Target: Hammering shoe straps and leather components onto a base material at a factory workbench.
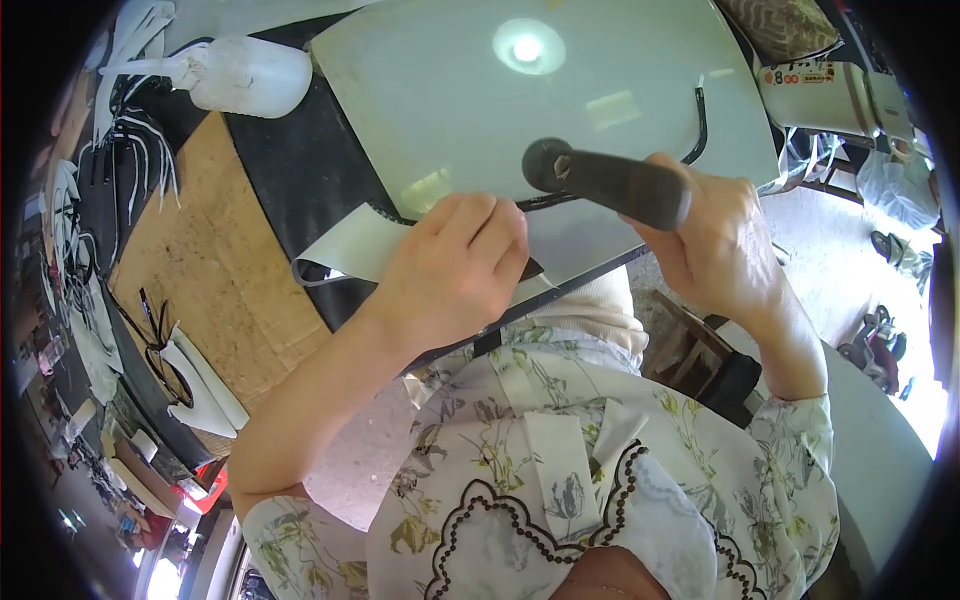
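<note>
My right hand (715, 240) is closed around the dark handle of a hammer (635, 188). Its round head is above the pale slab, just right of my left hand. My left hand (455, 265) has its fingers curled down on a wide white strip (355, 243) with a dark edge, at the slab's near edge. The strip loops out to the left of that hand. A thin black cord (550, 201) runs from beneath the fingers toward the hammer, passes behind it and bends up on the slab's right side (701, 125). My palm hides the strip's middle.
The glossy pale slab (450, 110) lies on a black-covered table. At the upper left lies a white squeeze bottle (250, 77) with a spout. Brown cardboard (215, 270) covers the left side, with white strips (195, 380) on it. A white cylindrical container (815, 98) is at the upper right.
</note>
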Motion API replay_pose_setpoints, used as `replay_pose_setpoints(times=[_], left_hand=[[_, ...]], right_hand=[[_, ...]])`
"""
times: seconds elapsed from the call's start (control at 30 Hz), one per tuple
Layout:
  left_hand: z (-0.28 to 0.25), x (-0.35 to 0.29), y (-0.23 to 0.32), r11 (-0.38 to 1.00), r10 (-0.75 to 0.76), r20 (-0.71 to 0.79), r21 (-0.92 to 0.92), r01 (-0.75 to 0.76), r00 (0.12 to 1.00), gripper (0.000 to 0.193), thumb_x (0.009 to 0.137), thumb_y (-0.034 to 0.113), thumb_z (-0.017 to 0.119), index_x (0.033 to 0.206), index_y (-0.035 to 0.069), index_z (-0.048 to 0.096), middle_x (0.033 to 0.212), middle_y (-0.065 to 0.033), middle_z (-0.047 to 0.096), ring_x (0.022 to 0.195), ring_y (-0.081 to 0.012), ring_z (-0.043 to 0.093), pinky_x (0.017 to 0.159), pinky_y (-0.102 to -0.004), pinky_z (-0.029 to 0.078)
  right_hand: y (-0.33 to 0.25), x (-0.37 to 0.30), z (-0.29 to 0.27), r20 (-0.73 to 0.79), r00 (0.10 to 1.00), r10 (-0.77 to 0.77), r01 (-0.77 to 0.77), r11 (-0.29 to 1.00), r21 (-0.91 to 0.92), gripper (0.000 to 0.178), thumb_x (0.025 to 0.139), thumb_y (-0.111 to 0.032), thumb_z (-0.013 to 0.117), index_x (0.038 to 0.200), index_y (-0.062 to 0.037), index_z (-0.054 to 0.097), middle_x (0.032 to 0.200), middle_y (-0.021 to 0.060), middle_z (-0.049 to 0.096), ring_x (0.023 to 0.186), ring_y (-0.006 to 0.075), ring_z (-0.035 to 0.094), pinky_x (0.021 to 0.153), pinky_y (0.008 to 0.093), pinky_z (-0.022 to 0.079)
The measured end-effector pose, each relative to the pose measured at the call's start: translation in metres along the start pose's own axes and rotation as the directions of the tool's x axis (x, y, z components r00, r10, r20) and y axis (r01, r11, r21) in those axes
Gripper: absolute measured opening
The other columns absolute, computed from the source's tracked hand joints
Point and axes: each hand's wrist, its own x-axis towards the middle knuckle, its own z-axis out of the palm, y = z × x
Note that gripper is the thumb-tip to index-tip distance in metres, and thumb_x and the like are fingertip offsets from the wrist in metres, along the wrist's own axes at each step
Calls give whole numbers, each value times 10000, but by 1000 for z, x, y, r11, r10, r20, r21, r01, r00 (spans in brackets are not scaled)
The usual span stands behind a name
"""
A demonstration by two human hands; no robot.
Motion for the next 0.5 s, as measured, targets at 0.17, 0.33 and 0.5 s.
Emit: replay_pose_setpoints(times=[0.17, 0.33, 0.5], left_hand=[[-3, -5, 4, 999, -39, 7, 9, 39, 999, 223, 704, 17, 666, 914, -58, 679, 1018, -144, 650, 911, -277, 620, 746, -370, 554], [-4, -2, 2, 999, -33, -25, -14, 32, 999, 191, 709, -10, 667, 894, -58, 679, 1006, -144, 653, 888, -278, 627, 739, -371, 558], [2, 4, 4, 954, -253, -85, -187, 234, 964, 249, 679, 35, 685, 923, -18, 678, 919, -97, 623, 862, -266, 598, 747, -369, 517]], right_hand=[[1, -3, 9, 159, 987, -8, 22, 996, -85, 314, 896, -287, 689, 827, -56, 488, 597, 64, 558, 473, 277, 566, 440, 393, 429], [8, -6, 18, 137, 990, 19, -17, 1000, -12, 301, 908, -278, 680, 833, -51, 497, 579, 72, 554, 497, 282, 578, 444, 400, 430], [18, -6, -1, -46, 995, 87, -87, 996, -5, 282, 952, -273, 638, 854, -55, 488, 546, 90, 527, 486, 311, 561, 454, 414, 425]])
